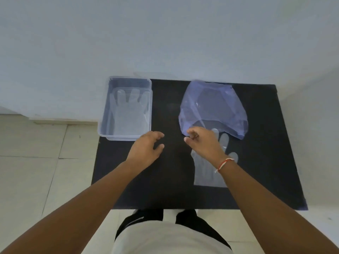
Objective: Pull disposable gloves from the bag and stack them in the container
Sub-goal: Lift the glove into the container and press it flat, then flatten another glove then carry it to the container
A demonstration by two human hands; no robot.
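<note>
**Right hand at the bag mouth, one glove loose on the mat**

While my right hand point(203, 142) hovers at the near edge of the bluish plastic bag point(213, 107), its thumb and forefinger are drawn close together at the bag's mouth, the other fingers curled in; whether they actually pinch the film I cannot tell. A red-and-white thread point(224, 164) circles that wrist.

My left hand point(146, 147) sits at about nine o'clock from the right one, well apart from it, palm down over the black mat point(170, 189), fingers loosely spread and gripping nothing. It is just beside the near right corner of the clear container point(126, 107), not touching it as far as I can see.

The container lies at roughly ten o'clock on the mat, its left side overhanging the mat edge onto the pale floor point(27, 171). Inside it, lying flat, a translucent glove point(128, 110) with fingers pointing to twelve o'clock.

The bag is at one o'clock, crumpled and domed. From under its near edge a second translucent glove point(209, 173) stretches toward six o'clock, flat on the mat, cuff nearest me, fingertips tucked at the bag's lip; my right wrist crosses above it.

Beyond the mat, a pale wall point(165, 33) fills twelve o'clock
</note>
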